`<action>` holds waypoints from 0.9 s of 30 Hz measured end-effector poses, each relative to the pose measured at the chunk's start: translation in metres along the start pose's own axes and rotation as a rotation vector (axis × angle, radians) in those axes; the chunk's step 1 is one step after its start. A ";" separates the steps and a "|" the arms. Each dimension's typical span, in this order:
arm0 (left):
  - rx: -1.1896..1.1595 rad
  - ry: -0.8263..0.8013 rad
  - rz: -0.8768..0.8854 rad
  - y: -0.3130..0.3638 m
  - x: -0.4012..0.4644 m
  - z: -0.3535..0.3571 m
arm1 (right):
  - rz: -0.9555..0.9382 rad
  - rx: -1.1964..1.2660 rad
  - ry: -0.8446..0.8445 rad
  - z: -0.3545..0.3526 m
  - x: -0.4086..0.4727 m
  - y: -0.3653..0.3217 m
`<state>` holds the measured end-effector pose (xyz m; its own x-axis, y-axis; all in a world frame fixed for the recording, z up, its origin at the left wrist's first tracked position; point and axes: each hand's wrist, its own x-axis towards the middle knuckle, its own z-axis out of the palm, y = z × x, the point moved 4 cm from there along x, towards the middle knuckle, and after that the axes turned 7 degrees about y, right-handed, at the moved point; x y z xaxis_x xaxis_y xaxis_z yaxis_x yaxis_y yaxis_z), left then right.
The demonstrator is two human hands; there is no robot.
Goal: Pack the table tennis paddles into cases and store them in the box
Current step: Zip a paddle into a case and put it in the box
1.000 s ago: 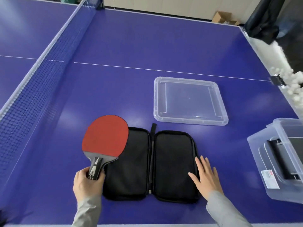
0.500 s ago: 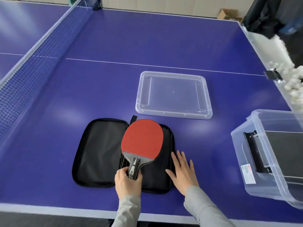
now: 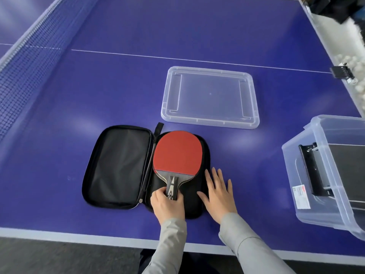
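A black zip case (image 3: 120, 167) lies spread open near the table's front edge. A red-faced paddle (image 3: 176, 153) lies on the case's right half, handle toward me. My left hand (image 3: 167, 204) grips the paddle's handle. My right hand (image 3: 219, 192) rests flat with straight fingers on the case's right edge and the table beside it. A clear plastic box (image 3: 296, 175) stands at the right edge of the view, with a black case inside it.
The box's clear lid (image 3: 210, 96) lies upside down behind the case. The net (image 3: 25, 54) runs along the left. A trough of white balls (image 3: 353, 64) lines the table's far right side. The table's front edge (image 3: 98, 239) is close to me.
My left hand carried the paddle from the case's left side across to its right half and lowered it there. My right hand stayed at the case's right edge.
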<state>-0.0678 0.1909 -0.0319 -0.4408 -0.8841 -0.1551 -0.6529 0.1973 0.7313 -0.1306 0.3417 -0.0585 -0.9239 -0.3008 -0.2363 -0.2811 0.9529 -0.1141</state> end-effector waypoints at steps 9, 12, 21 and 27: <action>-0.016 -0.028 0.085 0.002 0.000 0.008 | 0.003 -0.020 0.003 0.001 0.001 -0.001; -0.018 -0.035 0.100 0.000 0.000 0.011 | 0.000 -0.014 0.001 0.001 0.000 -0.001; 0.087 -0.201 0.183 -0.012 0.006 0.006 | 0.005 0.008 -0.011 -0.002 -0.001 0.001; 0.077 -0.259 0.374 -0.030 0.044 -0.042 | 0.028 0.061 -0.035 -0.003 -0.016 0.001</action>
<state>-0.0418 0.1278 -0.0333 -0.7877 -0.6133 -0.0582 -0.4594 0.5219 0.7187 -0.1173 0.3475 -0.0518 -0.9212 -0.2764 -0.2740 -0.2380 0.9571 -0.1653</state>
